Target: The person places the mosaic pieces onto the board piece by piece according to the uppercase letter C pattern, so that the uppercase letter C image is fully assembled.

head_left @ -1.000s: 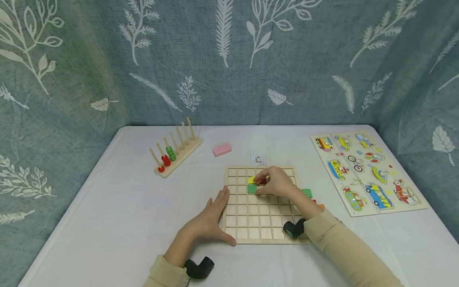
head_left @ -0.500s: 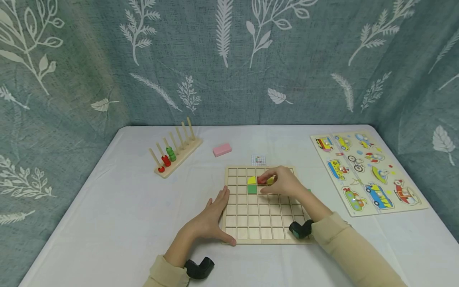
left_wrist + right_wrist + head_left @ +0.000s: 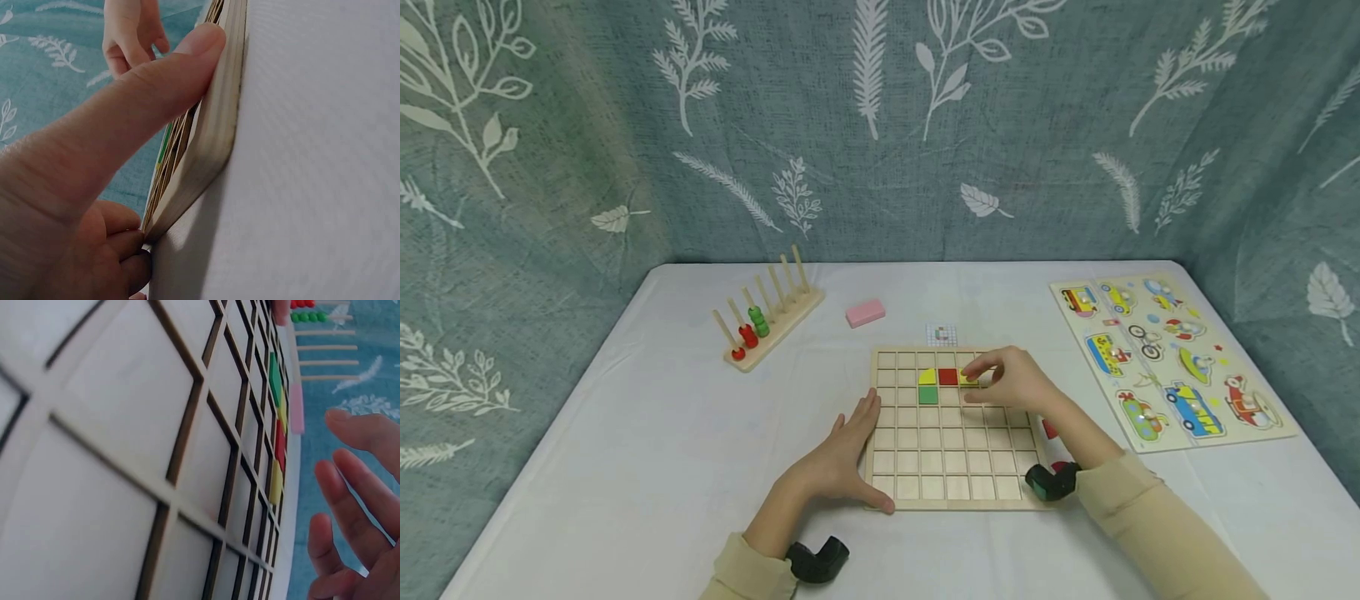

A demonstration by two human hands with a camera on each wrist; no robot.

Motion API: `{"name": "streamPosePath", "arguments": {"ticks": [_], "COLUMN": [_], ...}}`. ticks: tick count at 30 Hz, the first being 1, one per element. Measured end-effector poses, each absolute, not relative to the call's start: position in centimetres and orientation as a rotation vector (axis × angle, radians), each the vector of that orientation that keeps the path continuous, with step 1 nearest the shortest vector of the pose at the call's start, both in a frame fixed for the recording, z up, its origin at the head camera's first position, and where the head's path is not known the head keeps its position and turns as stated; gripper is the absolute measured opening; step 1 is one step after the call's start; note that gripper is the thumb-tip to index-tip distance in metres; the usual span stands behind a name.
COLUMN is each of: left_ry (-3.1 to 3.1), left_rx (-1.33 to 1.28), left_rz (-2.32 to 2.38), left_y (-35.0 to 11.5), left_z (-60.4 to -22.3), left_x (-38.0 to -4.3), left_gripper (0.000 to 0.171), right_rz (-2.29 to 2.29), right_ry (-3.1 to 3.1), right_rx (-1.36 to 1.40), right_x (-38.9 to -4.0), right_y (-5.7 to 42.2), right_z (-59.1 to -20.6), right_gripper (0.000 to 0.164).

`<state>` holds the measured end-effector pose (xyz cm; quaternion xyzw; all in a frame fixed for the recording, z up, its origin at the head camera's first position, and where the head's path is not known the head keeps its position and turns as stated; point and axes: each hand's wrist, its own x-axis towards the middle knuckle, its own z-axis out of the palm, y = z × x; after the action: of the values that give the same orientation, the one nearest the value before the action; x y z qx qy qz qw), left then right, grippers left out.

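A wooden grid board (image 3: 955,504) lies on the white table. Along its left side my left hand (image 3: 835,458) rests with fingers extended, the thumb (image 3: 156,94) on the front edge. Four-sided tiles sit in the far cells: a yellow tile (image 3: 927,377), a red tile (image 3: 947,377) to its right, and a green tile (image 3: 928,395) in front of the yellow one. Another yellow tile (image 3: 275,482), right of the red, is partly covered by fingers in the head view. My right hand (image 3: 1018,383) hovers there with fingers parted and nothing between them.
Behind the board lie a small pattern card (image 3: 941,335) and a pink block (image 3: 865,313). A wooden peg stand (image 3: 784,325) with red and green beads is at back left. A vehicle puzzle board (image 3: 1120,400) lies right. Red pieces (image 3: 1049,428) show beside my right forearm.
My right hand has let go of the red tile, which now lies in its cell between the two yellow tiles. It has shifted right. The left hand stays put.
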<state>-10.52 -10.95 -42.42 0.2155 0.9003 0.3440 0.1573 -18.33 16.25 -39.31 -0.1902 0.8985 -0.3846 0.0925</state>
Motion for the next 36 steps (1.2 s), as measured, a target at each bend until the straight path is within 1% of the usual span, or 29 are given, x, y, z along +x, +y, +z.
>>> {"name": "streamPosePath", "arguments": {"ticks": [7, 36], "left_ry": [2.564, 2.563], "left_rx": [0.615, 0.620], "left_rz": [0.995, 0.975], "left_y": [-10.9, -11.2], "left_z": [-42.4, -42.0], "left_x": [-10.6, -10.8], "left_gripper": [0.133, 0.134], "right_rz": [-1.131, -1.080], "right_ry": [2.680, 2.773], "right_rx": [-0.502, -0.417], "right_x": [-18.4, -17.3], "right_y": [17.4, 22.0], "right_z": [-39.2, -39.2], "right_gripper": [0.028, 0.031]}}
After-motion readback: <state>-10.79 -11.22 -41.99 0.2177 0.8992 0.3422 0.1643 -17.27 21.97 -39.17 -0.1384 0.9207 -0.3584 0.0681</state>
